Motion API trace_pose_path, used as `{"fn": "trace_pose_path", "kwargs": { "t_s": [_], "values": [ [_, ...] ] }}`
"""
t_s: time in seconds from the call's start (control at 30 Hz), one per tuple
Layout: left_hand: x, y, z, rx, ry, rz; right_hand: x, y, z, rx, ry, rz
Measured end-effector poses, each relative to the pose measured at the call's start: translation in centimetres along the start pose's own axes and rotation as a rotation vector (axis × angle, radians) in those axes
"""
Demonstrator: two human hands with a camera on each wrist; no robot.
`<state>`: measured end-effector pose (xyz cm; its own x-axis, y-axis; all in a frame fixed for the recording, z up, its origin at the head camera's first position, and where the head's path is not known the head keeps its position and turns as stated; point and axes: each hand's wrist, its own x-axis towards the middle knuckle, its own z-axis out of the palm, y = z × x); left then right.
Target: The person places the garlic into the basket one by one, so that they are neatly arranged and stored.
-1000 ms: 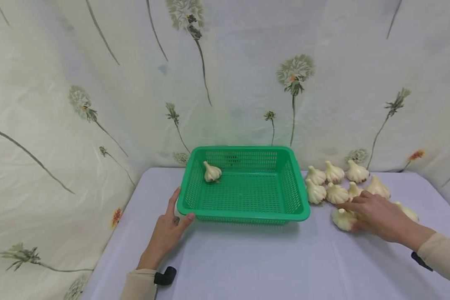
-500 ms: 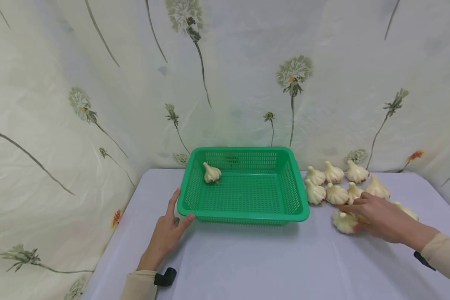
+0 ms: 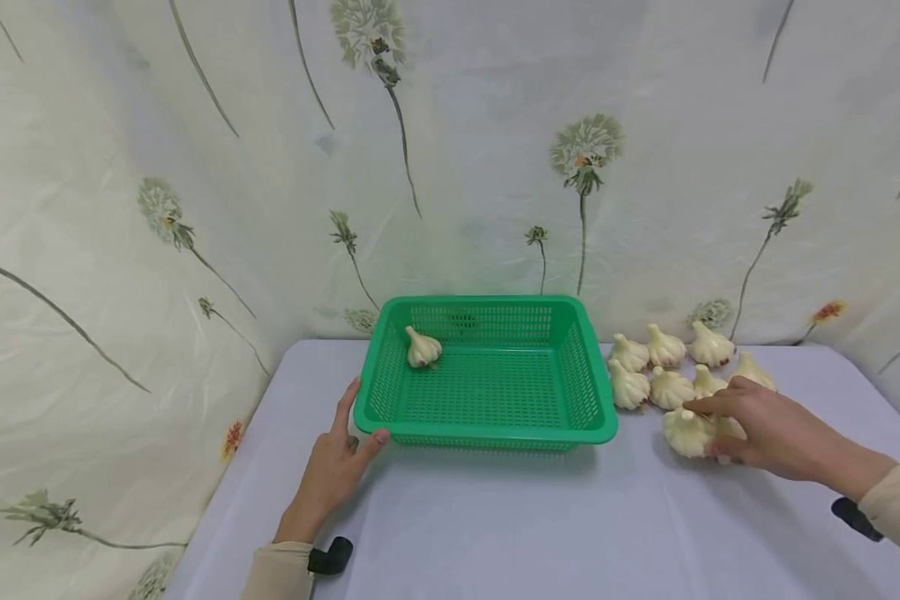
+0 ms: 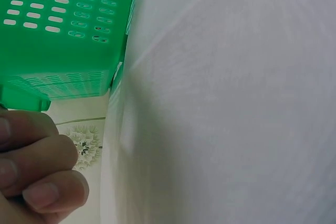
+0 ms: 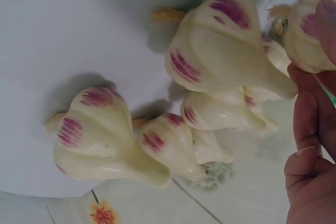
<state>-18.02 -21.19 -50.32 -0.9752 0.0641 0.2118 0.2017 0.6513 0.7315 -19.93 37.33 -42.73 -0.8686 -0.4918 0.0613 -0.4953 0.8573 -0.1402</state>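
In the head view a green plastic basket stands mid-table, with one garlic bulb in its back left corner. My left hand rests at its front left corner, index finger along the left side and thumb at the front rim. The left wrist view shows other fingers loosely curled beside the basket. At the right, my right hand pinches a pale garlic bulb between thumb and fingers. In the right wrist view this bulb is partly cut off. Just behind it sits another garlic bulb.
Several more garlic bulbs stand in rows to the right of the basket; my right hand hides part of the group. A white cloth covers the table. A flower-printed curtain hangs close behind the table and at its sides.
The right hand has closed on the front garlic bulb and raised it slightly; a neighbouring bulb now shows between hand and bulb. The left hand and basket have stayed in place.
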Motion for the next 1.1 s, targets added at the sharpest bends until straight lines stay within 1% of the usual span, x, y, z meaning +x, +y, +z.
{"fn": "trace_pose_path", "kwargs": {
  "t_s": [0.1,0.17,0.37,0.4,0.47,0.57,0.7,0.8,0.9,1.1],
  "values": [
    [0.0,0.0,0.0,-0.001,-0.003,-0.001,0.2,-0.2,-0.3,0.035,0.013,0.014],
    [0.0,-0.1,0.0,-0.002,-0.004,-0.001,0.4,-0.4,-0.6,0.052,0.035,0.004],
    [-0.1,0.0,0.0,-0.006,-0.005,-0.006,1.1,-0.6,-0.7,0.084,0.237,-0.104],
    [-0.1,0.0,0.0,-0.007,-0.004,-0.005,1.3,-0.6,-0.7,0.09,0.267,-0.113],
    [-0.1,-0.1,0.1,-0.011,-0.005,-0.004,1.6,-0.9,-1.1,0.106,0.285,-0.098],
    [-0.1,-0.1,0.1,-0.018,-0.006,-0.003,2.2,-1.4,-1.8,0.133,0.265,-0.035],
    [0.0,0.1,0.0,-0.018,-0.003,-0.006,3.1,-2.1,-3.0,0.186,0.201,0.065],
    [0.0,0.1,0.0,-0.015,0.0,-0.011,3.8,-2.5,-3.6,0.23,0.167,0.116],
    [0.0,0.1,0.0,-0.014,-0.002,-0.012,4.6,-2.9,-4.2,0.25,0.165,0.124],
    [0.1,0.1,-0.1,-0.011,-0.001,-0.008,6.3,-3.8,-5.0,0.249,0.189,0.093]
  ]
}}
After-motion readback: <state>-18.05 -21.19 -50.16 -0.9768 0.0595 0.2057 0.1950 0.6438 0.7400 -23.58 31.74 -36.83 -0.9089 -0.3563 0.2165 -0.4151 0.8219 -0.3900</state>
